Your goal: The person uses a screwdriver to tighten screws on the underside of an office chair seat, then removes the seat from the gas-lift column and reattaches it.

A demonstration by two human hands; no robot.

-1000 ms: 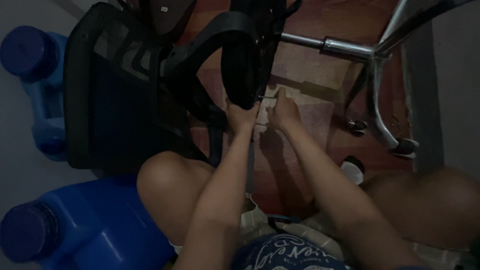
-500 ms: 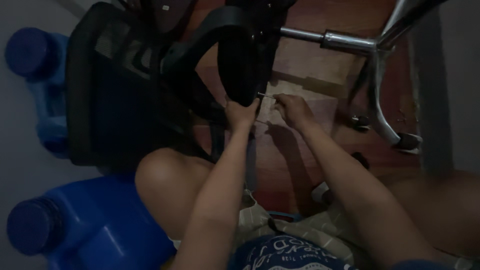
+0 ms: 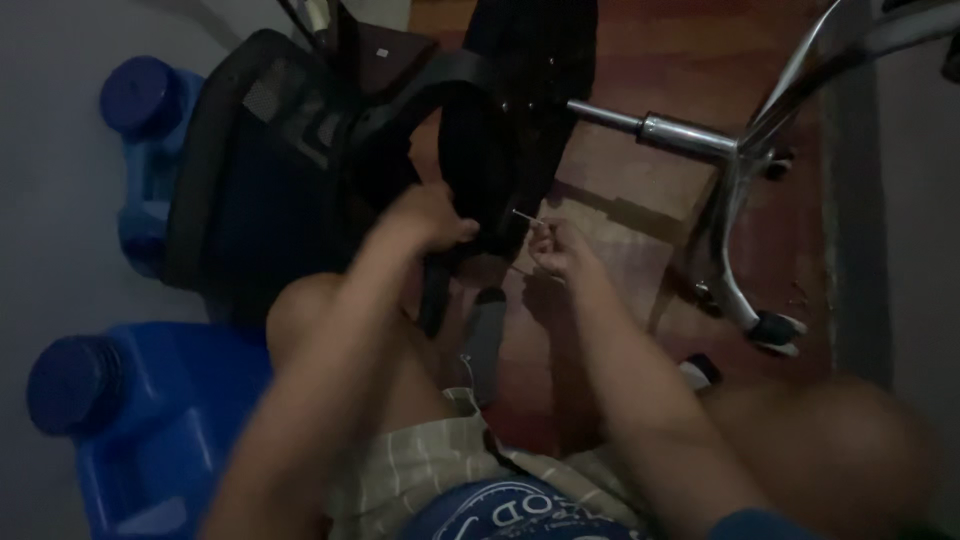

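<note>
**Both hands on the tipped chair, a thin pin at the seat edge**

Head view: Left hand sits at centre frame, fingers wrapped tight around the black armrest of an office chair lying on its side. Right hand is just to the right of it, fingertips pinched together on a thin metal pin or screw that points at the edge of the dark seat. The two hands are close but not touching. The mesh backrest fills the upper left, and the chrome gas column and star base run off to the upper right over the reddish floor. Two blue water jugs stand along the left edge.

Risks, as I judge them: the light is poor and the pin is tiny, so it could slip from the pinch and vanish on the dark floor. If the left grip loosens, the chair may roll and shift the hole out of line. A castor lies near the right knee and could swing into it.
</note>
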